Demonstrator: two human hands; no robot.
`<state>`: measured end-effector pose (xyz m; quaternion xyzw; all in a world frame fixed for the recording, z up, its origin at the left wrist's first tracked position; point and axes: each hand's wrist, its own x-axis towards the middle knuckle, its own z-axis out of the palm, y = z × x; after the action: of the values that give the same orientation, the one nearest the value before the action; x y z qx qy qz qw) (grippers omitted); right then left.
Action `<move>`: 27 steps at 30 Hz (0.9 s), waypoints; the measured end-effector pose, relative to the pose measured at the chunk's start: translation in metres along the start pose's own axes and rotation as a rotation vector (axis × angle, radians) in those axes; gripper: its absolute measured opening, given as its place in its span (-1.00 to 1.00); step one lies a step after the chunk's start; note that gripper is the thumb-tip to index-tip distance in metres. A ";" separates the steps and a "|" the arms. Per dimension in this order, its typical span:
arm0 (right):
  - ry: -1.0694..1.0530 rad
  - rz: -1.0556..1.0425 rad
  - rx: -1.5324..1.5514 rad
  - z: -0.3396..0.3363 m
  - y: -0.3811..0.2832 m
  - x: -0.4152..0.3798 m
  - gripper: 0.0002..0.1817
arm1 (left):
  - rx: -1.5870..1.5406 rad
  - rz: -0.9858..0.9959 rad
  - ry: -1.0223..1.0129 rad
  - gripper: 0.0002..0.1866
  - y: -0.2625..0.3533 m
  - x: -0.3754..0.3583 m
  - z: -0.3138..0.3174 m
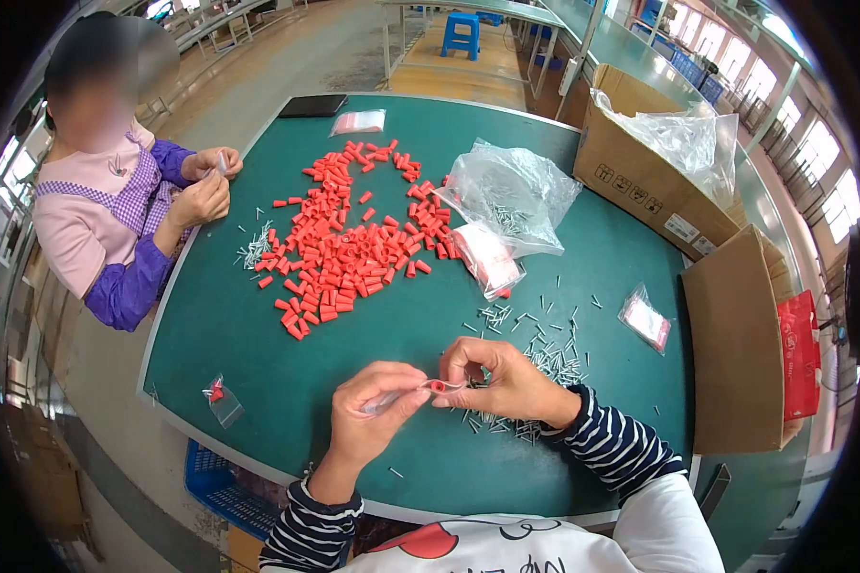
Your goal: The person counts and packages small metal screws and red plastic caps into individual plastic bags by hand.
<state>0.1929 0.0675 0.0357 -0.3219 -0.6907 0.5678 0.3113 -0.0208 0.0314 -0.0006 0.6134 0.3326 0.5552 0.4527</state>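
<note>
A small clear plastic bag point(380, 402) is stretched between my two hands, above the near part of the table. My left hand point(365, 420) pinches one side of it, and my right hand point(506, 384) grips the opposite edge with thumb and fingers. A red cone-shaped cap point(438, 386) shows at the bag's mouth; what else is in it cannot be made out. Loose screws point(554, 361) lie scattered beside and under my right hand. Beyond my hands spreads a large heap of red caps point(354, 258) on the green table point(258, 401).
A co-worker's hands point(208, 186) hold a small bag at the left edge, near more screws point(256, 248). A large clear bag point(511, 196), stacked small bags point(487, 258), another packet point(646, 320) and a filled bag point(222, 401) lie about. Cardboard boxes point(640, 181) line the right.
</note>
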 end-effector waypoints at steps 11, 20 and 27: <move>0.100 -0.092 -0.062 -0.001 -0.017 0.000 -0.91 | -0.035 -0.112 0.092 -0.92 0.011 -0.002 0.002; 0.137 -0.191 -0.207 0.004 -0.022 0.005 -0.94 | 0.079 0.002 0.085 -0.90 0.009 0.002 0.000; -0.018 -0.256 -0.205 0.018 -0.039 0.016 -0.94 | 0.223 0.084 0.083 -0.90 0.025 -0.009 -0.015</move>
<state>0.1657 0.0642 0.0725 -0.2561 -0.7832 0.4530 0.3404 -0.0391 0.0164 0.0182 0.6497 0.3849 0.5580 0.3439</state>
